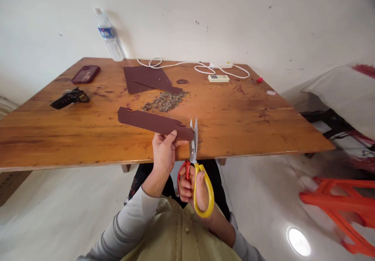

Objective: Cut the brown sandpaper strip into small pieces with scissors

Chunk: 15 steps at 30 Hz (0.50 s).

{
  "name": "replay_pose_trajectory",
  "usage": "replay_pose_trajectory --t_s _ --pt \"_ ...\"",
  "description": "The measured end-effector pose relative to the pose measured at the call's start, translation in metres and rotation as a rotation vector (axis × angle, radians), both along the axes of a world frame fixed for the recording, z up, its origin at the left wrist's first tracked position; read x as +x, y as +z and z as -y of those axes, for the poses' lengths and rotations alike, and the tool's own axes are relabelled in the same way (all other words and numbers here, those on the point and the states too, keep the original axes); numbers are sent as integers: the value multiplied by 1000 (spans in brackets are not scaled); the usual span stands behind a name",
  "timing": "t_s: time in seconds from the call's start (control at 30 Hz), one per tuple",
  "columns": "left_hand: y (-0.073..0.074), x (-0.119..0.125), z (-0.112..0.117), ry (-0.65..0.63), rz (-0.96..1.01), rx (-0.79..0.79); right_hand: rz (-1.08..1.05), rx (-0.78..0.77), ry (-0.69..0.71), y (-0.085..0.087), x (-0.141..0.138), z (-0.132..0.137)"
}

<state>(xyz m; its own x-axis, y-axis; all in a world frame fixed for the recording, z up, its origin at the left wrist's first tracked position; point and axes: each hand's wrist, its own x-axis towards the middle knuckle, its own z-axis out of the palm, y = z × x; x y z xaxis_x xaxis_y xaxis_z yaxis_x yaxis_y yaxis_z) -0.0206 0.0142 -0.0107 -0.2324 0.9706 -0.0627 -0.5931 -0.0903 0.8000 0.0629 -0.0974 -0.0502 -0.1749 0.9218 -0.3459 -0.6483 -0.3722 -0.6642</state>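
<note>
My left hand [164, 149] pinches a long maroon strip [146, 121], perhaps card or leather, with the thumb on top. The strip has notched edges and is held above the front of the table. In my right hand [191, 186] are scissors [193, 145] with one red and one yellow handle. Their blades point away from me, slightly apart, at the strip's right end. A heap of small brownish clippings [166, 101] lies beyond the strip. Behind it a maroon sheet [143, 77] lies flat, with a narrower maroon piece [159, 86] over its edge.
A plastic bottle [109, 36] stands at the back left, near a phone [86, 74] and a black object [70, 98]. A white cable with a power strip [221, 65] runs along the back, behind a small white remote [218, 78]. An orange stool [340, 202] is at right.
</note>
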Motion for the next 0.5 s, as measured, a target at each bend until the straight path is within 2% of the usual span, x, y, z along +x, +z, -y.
replay_pose_trajectory --t_s 0.37,0.5 --pt "5 2 0 18 42 -36 54 -51 51 -2 7 2" --pt "6 1 0 16 45 -47 108 -49 -15 -27 3 8"
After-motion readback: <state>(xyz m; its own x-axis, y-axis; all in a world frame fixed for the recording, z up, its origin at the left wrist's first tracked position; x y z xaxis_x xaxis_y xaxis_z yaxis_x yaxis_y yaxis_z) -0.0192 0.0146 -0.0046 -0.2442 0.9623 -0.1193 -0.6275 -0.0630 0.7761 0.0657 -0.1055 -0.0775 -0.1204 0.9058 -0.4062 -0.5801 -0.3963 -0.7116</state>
